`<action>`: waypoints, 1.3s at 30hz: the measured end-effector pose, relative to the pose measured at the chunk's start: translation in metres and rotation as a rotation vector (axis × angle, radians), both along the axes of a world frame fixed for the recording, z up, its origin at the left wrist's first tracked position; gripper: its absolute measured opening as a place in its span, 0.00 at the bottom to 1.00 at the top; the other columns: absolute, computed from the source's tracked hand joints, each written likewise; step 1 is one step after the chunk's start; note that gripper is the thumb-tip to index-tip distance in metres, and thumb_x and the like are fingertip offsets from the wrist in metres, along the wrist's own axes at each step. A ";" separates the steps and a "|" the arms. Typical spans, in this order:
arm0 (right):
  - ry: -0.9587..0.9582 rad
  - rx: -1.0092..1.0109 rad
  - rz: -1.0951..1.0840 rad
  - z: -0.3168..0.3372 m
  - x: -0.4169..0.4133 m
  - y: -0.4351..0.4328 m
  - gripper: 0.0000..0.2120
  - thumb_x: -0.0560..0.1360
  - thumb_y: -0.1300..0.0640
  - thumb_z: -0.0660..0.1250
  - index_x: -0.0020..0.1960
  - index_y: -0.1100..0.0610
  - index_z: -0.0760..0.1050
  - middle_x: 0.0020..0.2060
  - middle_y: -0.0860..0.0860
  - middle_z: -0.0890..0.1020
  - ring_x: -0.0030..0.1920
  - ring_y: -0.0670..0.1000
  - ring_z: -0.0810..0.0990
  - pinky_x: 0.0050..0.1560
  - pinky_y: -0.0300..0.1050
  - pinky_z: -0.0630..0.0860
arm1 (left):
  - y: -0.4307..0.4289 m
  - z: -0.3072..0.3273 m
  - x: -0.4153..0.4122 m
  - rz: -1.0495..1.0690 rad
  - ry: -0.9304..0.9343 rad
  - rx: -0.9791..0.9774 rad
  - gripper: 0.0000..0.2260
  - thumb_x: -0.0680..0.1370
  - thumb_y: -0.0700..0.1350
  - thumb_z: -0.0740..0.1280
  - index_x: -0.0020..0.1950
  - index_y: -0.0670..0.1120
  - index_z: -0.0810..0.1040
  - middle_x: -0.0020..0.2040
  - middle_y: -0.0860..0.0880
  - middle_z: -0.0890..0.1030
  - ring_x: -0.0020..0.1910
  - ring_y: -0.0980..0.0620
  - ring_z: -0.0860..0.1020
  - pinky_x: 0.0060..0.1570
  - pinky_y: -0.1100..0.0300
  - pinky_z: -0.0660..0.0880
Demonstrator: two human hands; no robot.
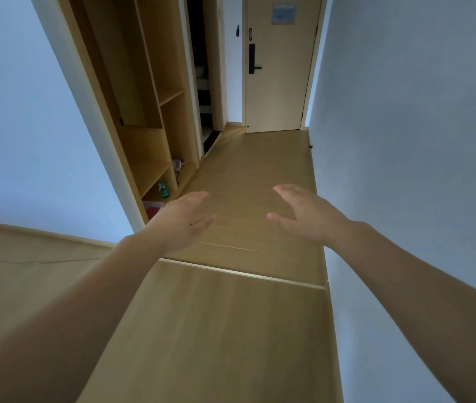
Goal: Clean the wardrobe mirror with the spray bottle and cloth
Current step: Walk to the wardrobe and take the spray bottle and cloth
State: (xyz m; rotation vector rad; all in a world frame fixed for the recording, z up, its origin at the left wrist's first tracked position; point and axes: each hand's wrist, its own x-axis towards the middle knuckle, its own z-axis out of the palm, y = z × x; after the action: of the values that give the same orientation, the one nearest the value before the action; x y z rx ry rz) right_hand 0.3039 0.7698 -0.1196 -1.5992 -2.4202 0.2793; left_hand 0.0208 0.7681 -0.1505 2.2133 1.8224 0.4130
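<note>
A green spray bottle [164, 191] stands on the bottom shelf of the open wooden wardrobe [155, 112] on the left of the corridor. In front of it sits a small clear box with something pink or red inside [153, 209], partly hidden by my left hand. My left hand [186, 218] and my right hand [300, 212] are stretched out ahead over the floor, palms facing each other, fingers apart, holding nothing. No mirror shows in this view.
A wooden floor [248, 175] runs down a narrow corridor to a closed door with a black handle lock [252, 59]. White walls close in on both sides. A dark opening [205, 82] lies beyond the wardrobe. A small grey item with a cable [177, 164] lies on the wardrobe's lower shelf.
</note>
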 end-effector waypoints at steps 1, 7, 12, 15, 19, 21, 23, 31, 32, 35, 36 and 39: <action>-0.005 0.002 0.001 0.000 -0.001 0.010 0.34 0.79 0.39 0.58 0.79 0.52 0.53 0.78 0.50 0.58 0.76 0.50 0.58 0.73 0.50 0.60 | 0.011 -0.002 -0.002 0.000 -0.010 -0.005 0.34 0.71 0.71 0.53 0.74 0.59 0.56 0.75 0.54 0.64 0.72 0.49 0.66 0.67 0.50 0.67; -0.014 0.004 0.011 -0.008 0.005 0.065 0.34 0.79 0.39 0.58 0.78 0.52 0.54 0.77 0.50 0.59 0.76 0.49 0.58 0.73 0.49 0.59 | 0.071 -0.019 -0.003 -0.022 -0.014 -0.024 0.38 0.66 0.77 0.48 0.74 0.62 0.55 0.75 0.56 0.64 0.72 0.50 0.66 0.67 0.50 0.66; -0.016 -0.063 0.012 -0.023 0.018 0.120 0.34 0.79 0.38 0.58 0.79 0.51 0.53 0.78 0.50 0.57 0.76 0.50 0.58 0.73 0.51 0.60 | 0.125 -0.037 0.010 0.005 0.010 -0.005 0.29 0.76 0.66 0.58 0.75 0.59 0.56 0.75 0.55 0.63 0.73 0.50 0.64 0.66 0.55 0.59; -0.014 -0.094 0.021 -0.030 0.028 0.162 0.34 0.79 0.39 0.58 0.79 0.52 0.52 0.78 0.51 0.57 0.77 0.50 0.57 0.74 0.51 0.60 | 0.161 -0.043 0.023 0.024 0.006 -0.001 0.28 0.77 0.64 0.59 0.75 0.58 0.57 0.75 0.54 0.64 0.72 0.49 0.64 0.67 0.54 0.60; -0.021 -0.135 0.044 -0.035 0.044 0.227 0.34 0.79 0.40 0.59 0.79 0.53 0.52 0.78 0.52 0.55 0.77 0.51 0.55 0.75 0.51 0.57 | 0.216 -0.049 0.043 0.071 0.024 0.002 0.28 0.77 0.64 0.59 0.75 0.57 0.58 0.74 0.53 0.66 0.71 0.48 0.67 0.66 0.52 0.64; -0.015 -0.169 0.053 -0.037 0.052 0.260 0.34 0.80 0.41 0.58 0.79 0.53 0.52 0.79 0.52 0.54 0.78 0.50 0.53 0.76 0.51 0.55 | 0.240 -0.054 0.053 0.115 -0.003 -0.008 0.28 0.77 0.64 0.59 0.75 0.58 0.59 0.73 0.53 0.67 0.70 0.48 0.67 0.64 0.53 0.65; -0.003 -0.197 0.070 -0.041 0.059 0.289 0.33 0.80 0.43 0.59 0.79 0.53 0.51 0.79 0.52 0.53 0.78 0.50 0.51 0.76 0.48 0.52 | 0.259 -0.061 0.063 0.164 -0.044 -0.019 0.28 0.77 0.65 0.59 0.74 0.57 0.60 0.72 0.53 0.67 0.69 0.48 0.67 0.63 0.54 0.67; -0.002 -0.249 0.155 -0.066 0.074 0.384 0.33 0.80 0.42 0.59 0.79 0.54 0.52 0.79 0.53 0.53 0.78 0.50 0.51 0.74 0.46 0.51 | 0.314 -0.091 0.086 0.257 -0.081 -0.066 0.28 0.77 0.64 0.59 0.74 0.56 0.61 0.72 0.50 0.70 0.69 0.47 0.70 0.61 0.55 0.66; -0.012 -0.243 0.159 -0.069 0.074 0.394 0.33 0.80 0.42 0.60 0.79 0.53 0.53 0.79 0.54 0.53 0.78 0.51 0.52 0.74 0.47 0.52 | 0.321 -0.093 0.087 0.266 -0.079 -0.063 0.27 0.77 0.63 0.60 0.74 0.56 0.61 0.72 0.50 0.70 0.69 0.47 0.70 0.61 0.56 0.66; -0.026 -0.246 0.171 -0.079 0.073 0.427 0.33 0.79 0.41 0.59 0.79 0.52 0.53 0.79 0.54 0.54 0.78 0.53 0.52 0.75 0.50 0.53 | 0.347 -0.101 0.084 0.283 -0.073 -0.070 0.27 0.78 0.63 0.59 0.75 0.56 0.61 0.73 0.51 0.68 0.68 0.48 0.70 0.62 0.55 0.66; -0.038 -0.248 0.178 -0.082 0.073 0.438 0.34 0.79 0.40 0.59 0.79 0.52 0.53 0.79 0.53 0.53 0.78 0.53 0.52 0.75 0.51 0.54 | 0.357 -0.104 0.081 0.282 -0.068 -0.081 0.27 0.78 0.64 0.59 0.75 0.57 0.61 0.73 0.51 0.68 0.68 0.49 0.70 0.63 0.54 0.67; -0.057 -0.245 0.188 -0.091 0.067 0.477 0.34 0.79 0.39 0.58 0.79 0.51 0.52 0.79 0.52 0.54 0.78 0.51 0.51 0.74 0.52 0.54 | 0.390 -0.112 0.071 0.284 -0.087 -0.110 0.28 0.77 0.65 0.58 0.75 0.58 0.59 0.73 0.52 0.68 0.66 0.49 0.73 0.64 0.52 0.67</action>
State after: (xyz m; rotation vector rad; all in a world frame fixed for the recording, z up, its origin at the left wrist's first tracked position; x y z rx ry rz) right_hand 0.3713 1.2472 -0.2110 -1.4890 -2.6721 0.5910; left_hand 0.0920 1.1583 -0.2627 1.8413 2.0638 0.4421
